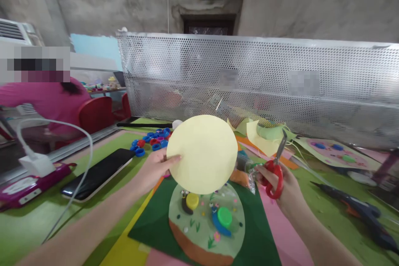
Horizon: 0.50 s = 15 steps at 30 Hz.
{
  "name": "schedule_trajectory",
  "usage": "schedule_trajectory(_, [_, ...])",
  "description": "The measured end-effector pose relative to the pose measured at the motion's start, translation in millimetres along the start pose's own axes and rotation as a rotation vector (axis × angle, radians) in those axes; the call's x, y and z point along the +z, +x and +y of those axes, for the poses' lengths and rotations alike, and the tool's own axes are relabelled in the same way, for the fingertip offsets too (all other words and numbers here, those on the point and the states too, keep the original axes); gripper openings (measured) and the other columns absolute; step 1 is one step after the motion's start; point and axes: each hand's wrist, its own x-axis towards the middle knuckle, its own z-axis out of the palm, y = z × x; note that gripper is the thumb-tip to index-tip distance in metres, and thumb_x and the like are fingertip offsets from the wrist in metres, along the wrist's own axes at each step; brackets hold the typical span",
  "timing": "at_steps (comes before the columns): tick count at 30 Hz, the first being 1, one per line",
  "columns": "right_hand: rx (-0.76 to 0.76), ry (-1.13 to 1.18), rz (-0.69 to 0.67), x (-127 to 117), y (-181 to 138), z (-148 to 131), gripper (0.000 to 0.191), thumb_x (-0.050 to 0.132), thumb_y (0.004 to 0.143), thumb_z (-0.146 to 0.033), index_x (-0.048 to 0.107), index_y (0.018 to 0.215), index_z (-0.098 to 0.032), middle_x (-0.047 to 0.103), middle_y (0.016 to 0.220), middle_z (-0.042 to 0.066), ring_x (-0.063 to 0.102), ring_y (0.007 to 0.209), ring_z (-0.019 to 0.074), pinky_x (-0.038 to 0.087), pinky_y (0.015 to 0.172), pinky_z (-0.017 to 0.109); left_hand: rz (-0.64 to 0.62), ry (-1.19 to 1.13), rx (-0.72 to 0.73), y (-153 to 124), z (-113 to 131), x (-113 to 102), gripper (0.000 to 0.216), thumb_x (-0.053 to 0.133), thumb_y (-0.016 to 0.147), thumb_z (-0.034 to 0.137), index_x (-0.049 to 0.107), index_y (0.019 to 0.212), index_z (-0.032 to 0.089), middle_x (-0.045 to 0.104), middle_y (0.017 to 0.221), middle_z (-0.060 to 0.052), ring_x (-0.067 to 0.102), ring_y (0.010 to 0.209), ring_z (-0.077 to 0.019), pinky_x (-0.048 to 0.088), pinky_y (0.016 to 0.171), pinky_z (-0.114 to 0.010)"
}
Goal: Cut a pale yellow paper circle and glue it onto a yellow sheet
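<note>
My left hand (156, 168) pinches the left edge of a pale yellow paper disc (202, 153), thumb on its front face. The disc is upright above the dark green sheet (149, 232). In my right hand (283, 187) are red-handled scissors (275, 176), blades pointing up and closed together. Below the disc lies a round picture (199, 232) with two snails whose shells are bottle caps, one yellow and one green; the disc hides its top part. A clear bag with orange clay (241, 178) lies just left of my right hand.
Blue and red bottle caps (152, 139), a black phone (99, 172) and a purple power strip (34, 185) with a white cable lie left. A glue gun (355, 212) and paper offcuts (264, 141) lie right. Behind stands a perforated metal screen (255, 75); a person in pink (52, 99) sits left.
</note>
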Motion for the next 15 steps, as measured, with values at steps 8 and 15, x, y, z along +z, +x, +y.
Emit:
schedule_trajectory(8, [-0.009,-0.127,-0.139,9.6,-11.6,-5.7,0.040,0.083,0.057,-0.038,0.057,0.080,-0.018,0.067,0.069,0.002,0.061,0.055,0.0169,0.050,0.051,0.028,-0.106,-0.027,-0.053,-7.4,1.3,9.9,0.038,0.074,0.068,0.036,0.065,0.097,0.014,0.073,0.093,-0.008,0.068,0.088,-0.0262,0.056,0.073,-0.036])
schedule_trajectory(15, [-0.089,-0.189,-0.107,17.0,-15.9,-12.0,0.045,0.085,0.046,-0.041,0.051,0.068,-0.020,0.059,0.061,-0.003,0.054,0.048,0.0137,0.049,0.048,0.029,-0.134,-0.044,-0.053,-10.3,1.9,10.1,0.034,0.076,0.065,0.036,0.068,0.090,0.015,0.074,0.088,-0.007,0.069,0.082,-0.0249,0.055,0.071,-0.033])
